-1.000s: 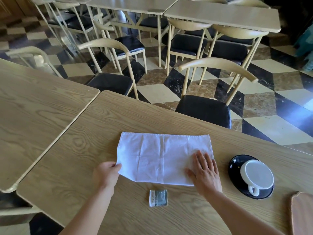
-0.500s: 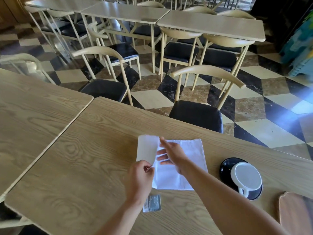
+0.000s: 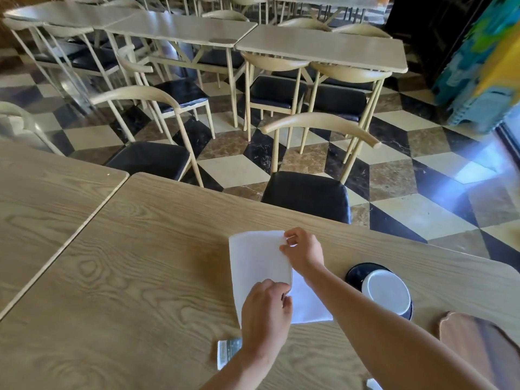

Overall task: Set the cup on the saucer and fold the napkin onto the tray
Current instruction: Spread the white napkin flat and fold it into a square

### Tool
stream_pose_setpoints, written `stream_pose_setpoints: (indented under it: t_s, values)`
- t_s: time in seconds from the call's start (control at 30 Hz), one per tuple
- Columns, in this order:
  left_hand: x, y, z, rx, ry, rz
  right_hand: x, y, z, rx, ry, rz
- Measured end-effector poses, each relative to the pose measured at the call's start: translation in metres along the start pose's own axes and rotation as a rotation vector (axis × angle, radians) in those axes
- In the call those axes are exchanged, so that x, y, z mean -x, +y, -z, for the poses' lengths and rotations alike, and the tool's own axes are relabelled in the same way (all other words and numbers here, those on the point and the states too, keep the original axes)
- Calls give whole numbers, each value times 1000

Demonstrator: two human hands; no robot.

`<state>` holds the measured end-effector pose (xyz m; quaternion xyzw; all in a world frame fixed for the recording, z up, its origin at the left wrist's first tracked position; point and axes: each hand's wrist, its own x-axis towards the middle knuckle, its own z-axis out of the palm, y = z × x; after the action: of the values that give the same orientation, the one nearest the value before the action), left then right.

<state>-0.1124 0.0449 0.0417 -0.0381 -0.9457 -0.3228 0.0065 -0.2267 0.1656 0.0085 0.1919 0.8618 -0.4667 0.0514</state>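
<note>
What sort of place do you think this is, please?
Probably a café or restaurant dining room. Rows of matching tables and dark-cushioned chairs stand on a checkered stone floor, and a cup sits on a saucer beside a white napkin.

My left hand (image 3: 266, 313) pinches the napkin (image 3: 257, 266) at its near corner, my right hand (image 3: 304, 253) at the far one. The cup (image 3: 387, 292) sits on the saucer (image 3: 356, 273), near the tray (image 3: 478, 344).

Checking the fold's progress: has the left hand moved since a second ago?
Yes. The left hand, pinching the napkin, has moved right: from left of the small packet to just past it, nearer the saucer.
</note>
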Motion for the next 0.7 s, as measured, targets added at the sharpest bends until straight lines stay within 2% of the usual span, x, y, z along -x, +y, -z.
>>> stream_pose_setpoints:
  t_s: [0.17, 0.33, 0.47, 0.7]
  values:
    - [-1, 18, -31, -22, -53, -45, -7, 34, 24, 87, 41, 20]
    - [-1, 28, -56, -85, -181, -70, -13, 61, 40, 106, 40, -30]
    - [2, 27, -69, -98, -207, -67, -15, 72, 45, 127, 1, -58]
    - [1, 25, -79, -101, -182, -114, -17, 75, 43, 82, 26, -56]
